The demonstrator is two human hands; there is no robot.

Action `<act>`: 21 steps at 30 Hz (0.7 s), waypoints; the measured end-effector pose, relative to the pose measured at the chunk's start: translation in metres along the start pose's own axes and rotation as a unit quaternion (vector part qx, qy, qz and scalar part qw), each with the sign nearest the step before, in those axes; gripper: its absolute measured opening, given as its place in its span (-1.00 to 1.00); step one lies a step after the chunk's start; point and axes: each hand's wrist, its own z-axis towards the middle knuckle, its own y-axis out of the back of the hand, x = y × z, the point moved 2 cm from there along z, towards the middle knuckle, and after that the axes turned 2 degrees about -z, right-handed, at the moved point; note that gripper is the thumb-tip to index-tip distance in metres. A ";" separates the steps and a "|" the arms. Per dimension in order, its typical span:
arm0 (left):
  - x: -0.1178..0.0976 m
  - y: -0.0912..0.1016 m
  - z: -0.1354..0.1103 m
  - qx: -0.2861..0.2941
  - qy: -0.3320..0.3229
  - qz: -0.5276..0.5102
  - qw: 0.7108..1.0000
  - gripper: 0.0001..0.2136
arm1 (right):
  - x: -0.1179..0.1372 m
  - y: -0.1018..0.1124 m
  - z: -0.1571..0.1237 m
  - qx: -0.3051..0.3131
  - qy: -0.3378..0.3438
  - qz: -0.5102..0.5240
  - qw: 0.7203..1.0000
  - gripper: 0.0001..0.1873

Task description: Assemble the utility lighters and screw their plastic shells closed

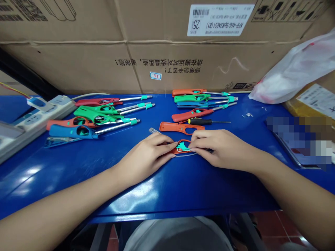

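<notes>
An orange lighter body (181,147) with a teal trigger lies on the blue table (167,188), and both hands are closed on it. My left hand (149,155) pinches its left end, thumb and fingers pressed together. My right hand (218,148) covers its right end, fingertips at the teal trigger. Just behind the hands lies an empty orange half shell (180,127), and beyond that a black-handled screwdriver (206,121).
A pile of red, green, orange and blue long-nosed lighters (96,118) lies at the left, a second pile (201,101) at the back centre. A white power strip (31,120) sits far left. Cardboard boxes (157,45) wall the back. A white plastic bag (295,69) lies at the right.
</notes>
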 end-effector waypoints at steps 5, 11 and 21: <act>0.000 0.001 0.000 -0.006 -0.008 -0.001 1.000 -0.76 | 0.000 0.000 -0.001 0.008 0.012 -0.061 0.998 -0.73; 0.000 0.000 -0.002 0.002 -0.005 0.012 1.000 -0.75 | -0.003 -0.003 0.005 -0.033 -0.057 0.097 0.993 -0.80; -0.015 -0.001 -0.007 0.071 -0.002 0.118 0.990 -0.55 | 0.007 -0.001 -0.004 0.063 -0.001 -0.023 0.998 -0.76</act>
